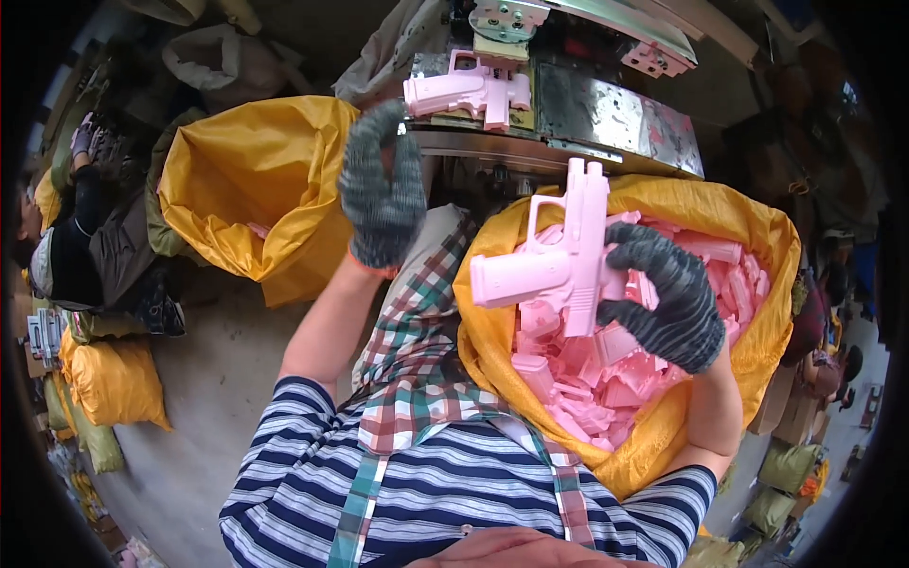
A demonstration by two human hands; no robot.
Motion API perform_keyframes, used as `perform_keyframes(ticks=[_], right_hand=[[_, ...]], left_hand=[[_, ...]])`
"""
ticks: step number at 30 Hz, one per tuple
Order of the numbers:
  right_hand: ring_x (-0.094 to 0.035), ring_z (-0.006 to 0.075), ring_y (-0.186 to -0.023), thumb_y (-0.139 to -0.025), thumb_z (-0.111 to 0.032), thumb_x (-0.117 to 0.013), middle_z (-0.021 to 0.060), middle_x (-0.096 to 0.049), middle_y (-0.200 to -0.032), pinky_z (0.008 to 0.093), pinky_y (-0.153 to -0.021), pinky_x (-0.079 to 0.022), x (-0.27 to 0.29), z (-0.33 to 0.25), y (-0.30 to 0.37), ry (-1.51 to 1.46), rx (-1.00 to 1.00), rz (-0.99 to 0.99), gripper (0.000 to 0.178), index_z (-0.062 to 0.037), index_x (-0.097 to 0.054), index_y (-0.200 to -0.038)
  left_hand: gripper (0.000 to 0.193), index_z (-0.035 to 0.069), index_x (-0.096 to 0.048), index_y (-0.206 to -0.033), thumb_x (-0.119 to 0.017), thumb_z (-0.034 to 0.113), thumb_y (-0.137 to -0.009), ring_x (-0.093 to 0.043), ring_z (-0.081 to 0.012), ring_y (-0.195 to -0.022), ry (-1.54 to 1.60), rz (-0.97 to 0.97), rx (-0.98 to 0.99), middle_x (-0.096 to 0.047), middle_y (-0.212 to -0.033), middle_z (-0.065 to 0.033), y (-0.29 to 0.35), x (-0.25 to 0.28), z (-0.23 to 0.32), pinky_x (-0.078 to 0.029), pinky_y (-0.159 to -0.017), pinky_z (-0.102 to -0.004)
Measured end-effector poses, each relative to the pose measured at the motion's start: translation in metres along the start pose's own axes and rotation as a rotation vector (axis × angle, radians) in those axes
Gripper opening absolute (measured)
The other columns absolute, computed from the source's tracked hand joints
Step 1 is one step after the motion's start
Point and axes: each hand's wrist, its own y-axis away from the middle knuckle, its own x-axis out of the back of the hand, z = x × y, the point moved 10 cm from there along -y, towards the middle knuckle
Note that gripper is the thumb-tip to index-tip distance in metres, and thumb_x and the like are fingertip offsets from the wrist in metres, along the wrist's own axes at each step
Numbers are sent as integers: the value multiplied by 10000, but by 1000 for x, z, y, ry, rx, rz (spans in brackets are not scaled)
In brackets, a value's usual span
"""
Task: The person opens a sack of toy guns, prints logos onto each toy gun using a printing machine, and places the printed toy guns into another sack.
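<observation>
My right hand, in a dark grey knit glove, pinches a pink plastic toy pistol by its side. The pistol is above a yellow woven sack filled with pink plastic pieces. A second pink toy pistol lies on the bed of a machine, under its upper part. Beside that pistol's grip end is my gloved left hand, with a gap between thumb and fingers and nothing visible in it. Whether its fingertips touch the grip, I cannot tell.
Another yellow sack stands open on the left, with a few pink bits inside. Right of the machine bed runs a shiny metal plate. A person in dark clothes sits at far left, near a full yellow sack.
</observation>
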Motion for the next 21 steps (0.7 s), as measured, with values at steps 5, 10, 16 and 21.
perform_keyframes(ticks=[5, 10, 16, 21], right_hand=[[-576, 274, -1028, -616, -108, -796, 150, -580, -1111, 341, -878, -460, 11, 18, -5, 34, -70, 37, 492, -30, -562, -1042], [-587, 213, -996, -641, -139, -796, 114, -609, -1069, 329, -868, -466, 27, 19, -23, 6, -53, 122, 521, -40, -562, -1095], [-588, 227, -1013, -668, -207, -791, 88, -624, -1074, 352, -874, -480, 20, 42, -73, -73, -42, 139, 542, -96, -577, -1153], [-565, 255, -1046, -720, -159, -735, 109, -575, -1172, 331, -920, -452, -10, 58, -125, 129, 182, 196, 472, -123, -583, -1165]], left_hand=[[447, 16, -462, -1238, -601, 169, -842, -521, -297, -1085, -405, -230, -267, -558, -1128, -154, -55, -44, -1, -380, -963, -383], [637, 79, -427, -1303, -589, 434, -799, -511, -324, -1002, -821, -845, -219, -543, -1144, -123, -57, -93, -13, -402, -887, -419], [538, 63, -507, -1212, -689, 253, -743, -536, -315, -901, -705, -508, -385, -570, -1027, -143, -8, -12, -2, -417, -814, -410], [666, -23, -420, -1262, -698, 267, -730, -491, -362, -1042, -1109, -248, -40, -513, -1154, -201, 2, 123, -77, -371, -915, -452]])
